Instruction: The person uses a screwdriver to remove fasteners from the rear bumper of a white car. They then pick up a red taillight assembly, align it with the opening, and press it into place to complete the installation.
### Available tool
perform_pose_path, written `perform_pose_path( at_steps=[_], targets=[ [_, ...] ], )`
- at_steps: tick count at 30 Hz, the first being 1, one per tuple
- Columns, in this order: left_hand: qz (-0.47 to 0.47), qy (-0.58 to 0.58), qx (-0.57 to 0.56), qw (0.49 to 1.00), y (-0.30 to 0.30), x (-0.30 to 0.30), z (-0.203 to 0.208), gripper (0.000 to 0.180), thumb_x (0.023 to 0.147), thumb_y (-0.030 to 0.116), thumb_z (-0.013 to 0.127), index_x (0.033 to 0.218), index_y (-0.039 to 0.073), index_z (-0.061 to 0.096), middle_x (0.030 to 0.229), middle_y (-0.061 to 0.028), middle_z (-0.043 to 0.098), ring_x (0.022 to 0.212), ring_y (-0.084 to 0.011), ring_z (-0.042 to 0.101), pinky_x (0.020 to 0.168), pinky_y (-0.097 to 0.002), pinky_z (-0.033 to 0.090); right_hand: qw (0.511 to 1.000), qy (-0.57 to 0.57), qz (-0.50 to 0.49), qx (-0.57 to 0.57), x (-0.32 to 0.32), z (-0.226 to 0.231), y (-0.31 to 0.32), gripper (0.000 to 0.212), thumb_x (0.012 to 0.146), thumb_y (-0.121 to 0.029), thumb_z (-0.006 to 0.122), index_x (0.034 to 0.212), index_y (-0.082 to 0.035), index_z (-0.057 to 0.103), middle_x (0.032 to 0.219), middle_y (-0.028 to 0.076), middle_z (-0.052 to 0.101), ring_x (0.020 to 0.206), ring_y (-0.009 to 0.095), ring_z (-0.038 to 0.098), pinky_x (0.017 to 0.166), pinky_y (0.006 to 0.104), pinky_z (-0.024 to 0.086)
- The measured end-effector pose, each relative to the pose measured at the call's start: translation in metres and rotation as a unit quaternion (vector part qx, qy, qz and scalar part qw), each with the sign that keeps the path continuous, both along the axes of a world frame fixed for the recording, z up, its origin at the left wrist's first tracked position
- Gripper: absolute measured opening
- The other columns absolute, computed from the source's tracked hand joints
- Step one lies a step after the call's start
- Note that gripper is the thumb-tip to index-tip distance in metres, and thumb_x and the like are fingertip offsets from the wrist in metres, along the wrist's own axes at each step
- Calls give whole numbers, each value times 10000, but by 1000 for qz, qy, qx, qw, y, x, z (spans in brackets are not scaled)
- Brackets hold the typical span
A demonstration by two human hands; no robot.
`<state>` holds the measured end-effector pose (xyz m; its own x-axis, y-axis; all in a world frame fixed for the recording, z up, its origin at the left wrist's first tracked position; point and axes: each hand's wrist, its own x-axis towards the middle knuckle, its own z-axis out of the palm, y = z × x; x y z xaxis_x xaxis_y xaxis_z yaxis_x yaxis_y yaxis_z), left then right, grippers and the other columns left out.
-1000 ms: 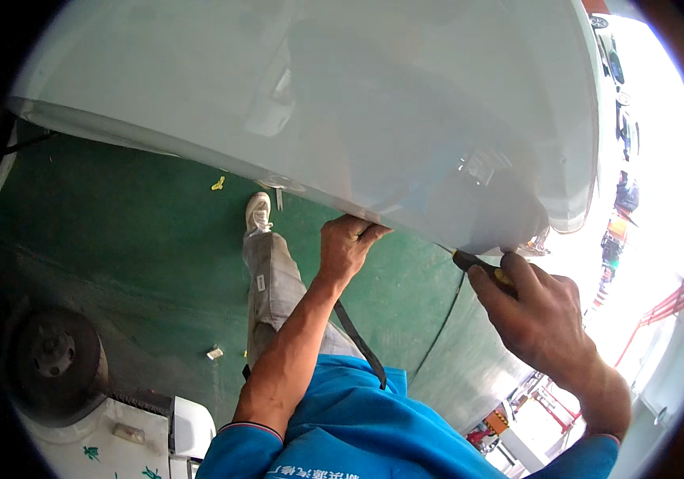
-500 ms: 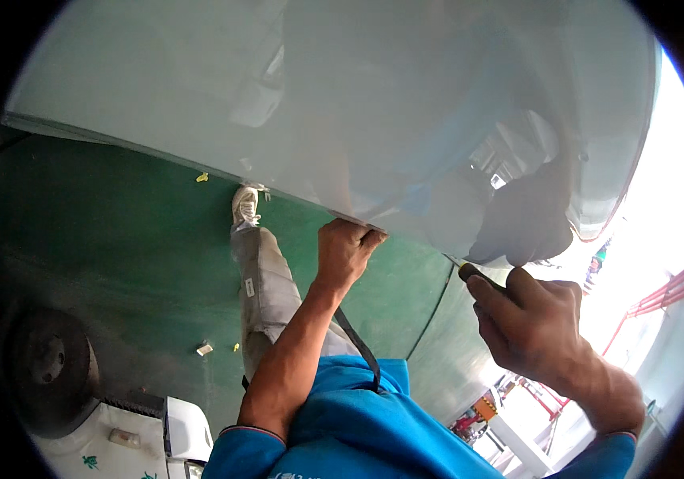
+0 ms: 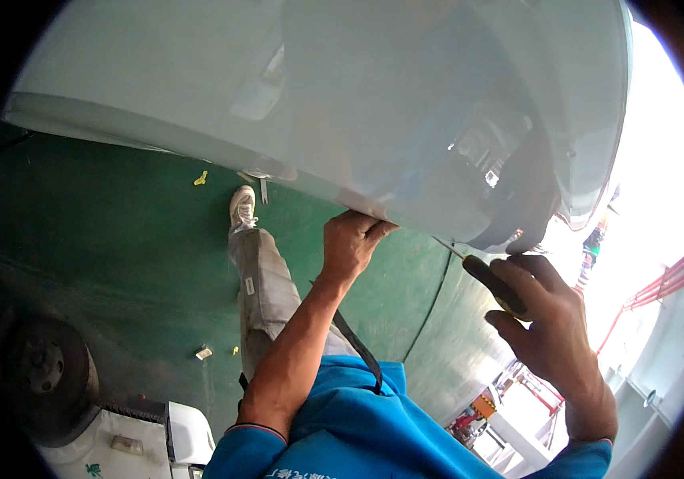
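A large glossy pale grey-white body panel (image 3: 318, 104) curves across the upper part of the view. My left hand (image 3: 351, 243) is closed on its lower edge, with the fingertips hidden behind the rim. In my right hand (image 3: 553, 327) is a screwdriver (image 3: 495, 287) with a black and yellow handle. Its thin metal shaft points up and left to the panel's lower edge; whether the tip touches, I cannot tell. The right fingers lie along the handle's far side, and the thumb stands off from it.
A white vehicle (image 3: 192, 427) with a dark wheel (image 3: 45, 363) stands at lower left. On the green floor (image 3: 134, 255) lie a yellow piece (image 3: 201, 178) and a small pale block (image 3: 203, 352). Red pipes (image 3: 665, 279) run along the right wall.
The right grip has loosened, the thumb moving off the handle and baring more of it. The screwdriver's shaft shows longer. The panel's right end has shifted left in view; the left hand keeps its hold.
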<state>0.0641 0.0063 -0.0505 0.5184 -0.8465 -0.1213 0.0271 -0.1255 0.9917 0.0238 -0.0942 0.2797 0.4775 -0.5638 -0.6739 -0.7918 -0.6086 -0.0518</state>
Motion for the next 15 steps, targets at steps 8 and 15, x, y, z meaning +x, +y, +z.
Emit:
perform_pose_path(
  at_steps=[8, 15],
  targets=[
    [16, -29, -27, 999, 1, -3, 0, 183, 821, 214, 851, 807, 58, 755, 727, -92, 714, 649, -270, 677, 585, -381, 520, 917, 17, 391, -71, -20, -3, -13, 382, 871, -113, 780, 1238, -102, 674, 893, 58, 530, 655, 75, 569, 423, 231, 408],
    [25, -34, -17, 999, 7, -3, 0, 180, 797, 187, 863, 806, 54, 742, 746, -88, 719, 670, -275, 683, 604, -385, 531, 946, -3, 321, -39, -17, -10, -14, 360, 877, -99, 779, 1224, -76, 687, 735, 37, 550, 533, 90, 569, 404, 261, 440]
  ],
)
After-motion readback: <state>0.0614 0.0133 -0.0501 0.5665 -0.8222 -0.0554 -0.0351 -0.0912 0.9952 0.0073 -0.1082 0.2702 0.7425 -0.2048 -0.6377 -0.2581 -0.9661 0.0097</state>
